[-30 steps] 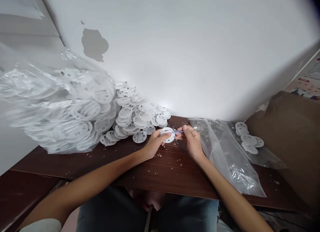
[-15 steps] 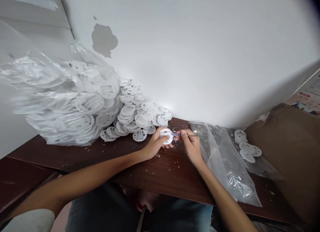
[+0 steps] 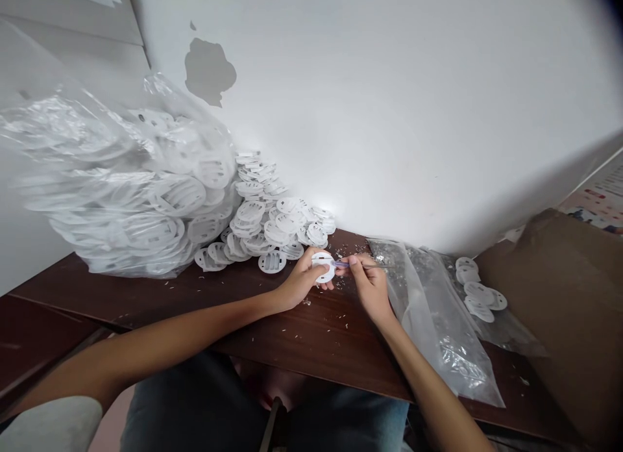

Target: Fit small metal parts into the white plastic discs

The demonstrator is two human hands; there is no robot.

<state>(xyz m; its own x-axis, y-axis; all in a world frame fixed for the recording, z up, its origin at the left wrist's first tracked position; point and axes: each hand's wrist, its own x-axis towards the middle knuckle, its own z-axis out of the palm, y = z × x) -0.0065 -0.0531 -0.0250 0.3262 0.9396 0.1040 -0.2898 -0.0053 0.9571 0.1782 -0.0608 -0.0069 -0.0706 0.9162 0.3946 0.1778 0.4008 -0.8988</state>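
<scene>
Near the middle of the table, my left hand (image 3: 302,280) grips a round white slotted disc (image 3: 322,268), thumb on its face. My right hand (image 3: 368,280) is closed round a thin rod-like tool (image 3: 344,264) with a purplish end. That end meets the right side of the disc, and the grey shaft points right. Whether it touches the disc or enters a slot is too small to tell. Behind my left hand lies a heap of similar white discs (image 3: 272,231) against the wall.
A big clear bag of white discs (image 3: 146,212) stands at the left. Small bits are scattered on the brown table (image 3: 302,341). To the right lie a clear bag of small parts (image 3: 428,309), several loose discs (image 3: 479,292) and a cardboard box (image 3: 569,309).
The camera view has shifted slightly. Both hands keep their hold on the disc and the tool, with only slight movement of the fingers and the disc.
</scene>
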